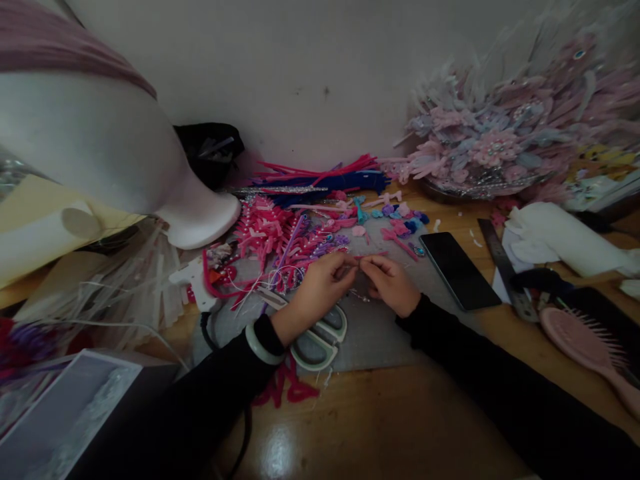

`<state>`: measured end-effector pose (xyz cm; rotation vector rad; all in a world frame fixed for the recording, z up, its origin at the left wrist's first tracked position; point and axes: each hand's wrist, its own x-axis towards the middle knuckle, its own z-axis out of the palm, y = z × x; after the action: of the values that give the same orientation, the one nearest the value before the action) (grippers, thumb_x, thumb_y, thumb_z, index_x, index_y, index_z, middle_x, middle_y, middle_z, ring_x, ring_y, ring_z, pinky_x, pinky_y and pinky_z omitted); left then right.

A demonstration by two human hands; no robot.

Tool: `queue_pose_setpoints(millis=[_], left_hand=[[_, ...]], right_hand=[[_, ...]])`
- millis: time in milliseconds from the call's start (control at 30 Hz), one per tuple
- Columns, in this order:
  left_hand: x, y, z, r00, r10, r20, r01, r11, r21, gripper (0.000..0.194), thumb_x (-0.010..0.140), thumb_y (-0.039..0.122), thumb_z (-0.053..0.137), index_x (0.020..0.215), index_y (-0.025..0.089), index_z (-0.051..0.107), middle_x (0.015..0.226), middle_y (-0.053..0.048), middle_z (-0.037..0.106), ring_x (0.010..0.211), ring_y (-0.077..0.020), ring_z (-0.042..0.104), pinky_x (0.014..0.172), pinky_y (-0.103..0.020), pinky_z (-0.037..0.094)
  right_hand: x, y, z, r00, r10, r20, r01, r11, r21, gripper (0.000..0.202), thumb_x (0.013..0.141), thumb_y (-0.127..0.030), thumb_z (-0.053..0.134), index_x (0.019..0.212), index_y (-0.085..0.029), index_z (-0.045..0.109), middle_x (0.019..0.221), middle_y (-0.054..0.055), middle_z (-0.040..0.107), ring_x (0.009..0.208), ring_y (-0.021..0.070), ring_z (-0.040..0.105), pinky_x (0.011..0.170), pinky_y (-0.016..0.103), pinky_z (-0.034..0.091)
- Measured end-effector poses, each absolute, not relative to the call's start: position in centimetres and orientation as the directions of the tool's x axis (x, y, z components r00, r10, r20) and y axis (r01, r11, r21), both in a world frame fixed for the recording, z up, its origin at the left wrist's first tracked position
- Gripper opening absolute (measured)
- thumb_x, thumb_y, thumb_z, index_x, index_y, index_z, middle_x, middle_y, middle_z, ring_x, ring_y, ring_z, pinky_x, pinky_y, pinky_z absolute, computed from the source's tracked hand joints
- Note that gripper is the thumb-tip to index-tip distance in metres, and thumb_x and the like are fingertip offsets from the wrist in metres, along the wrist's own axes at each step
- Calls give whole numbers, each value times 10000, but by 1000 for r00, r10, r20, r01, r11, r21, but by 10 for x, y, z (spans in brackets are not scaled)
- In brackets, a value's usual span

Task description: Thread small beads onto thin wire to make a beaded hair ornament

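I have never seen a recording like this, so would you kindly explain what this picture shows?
There is no robot here: a person works with a bare left hand and right hand. The single picture comes from a camera worn on the head, looking forward and down.

Both hands are above a grey mat on a wooden table. Their fingertips are pinched close together; whatever is between them is too small to make out.

Scissors lie partly under the left forearm. Beyond the hands is a pile of fuzzy pink pieces. On the right are a dark-screened phone, a metal ruler and a pink hairbrush.
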<state>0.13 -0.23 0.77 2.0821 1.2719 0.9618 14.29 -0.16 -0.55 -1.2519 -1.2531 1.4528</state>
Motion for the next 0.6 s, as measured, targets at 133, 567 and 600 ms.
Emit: queue_pose_setpoints(millis=[133,567,600], left_hand=[[1,-2,8,326,897,298,526,-435,731,131,729,170,487,792,151,601,625,18,540,539,-71,423,531,-189,345],[1,-1,3,283,920,270,481,-379,790,160,757,228,455,777,140,587,593,28,490,529,-64,394,507,-177,321],[0,-1,2,278,924,263,481,-371,795,165,757,236,453,773,139,586,596,27,488,531,-65,393,504,-177,318]], right_hand=[[143,-1,-7,-193,964,-181,-14,-187,-982,254,672,-424,536,600,-187,478,438,-88,329,321,29,287,316,171,210],[148,-2,-3,-87,994,-59,93,-51,-994,229,718,-416,475,638,-202,477,455,-74,318,371,59,301,365,200,240],[150,-2,-2,-86,996,32,176,46,-983,177,707,-377,499,675,-203,511,471,-69,345,397,66,327,394,208,262]])
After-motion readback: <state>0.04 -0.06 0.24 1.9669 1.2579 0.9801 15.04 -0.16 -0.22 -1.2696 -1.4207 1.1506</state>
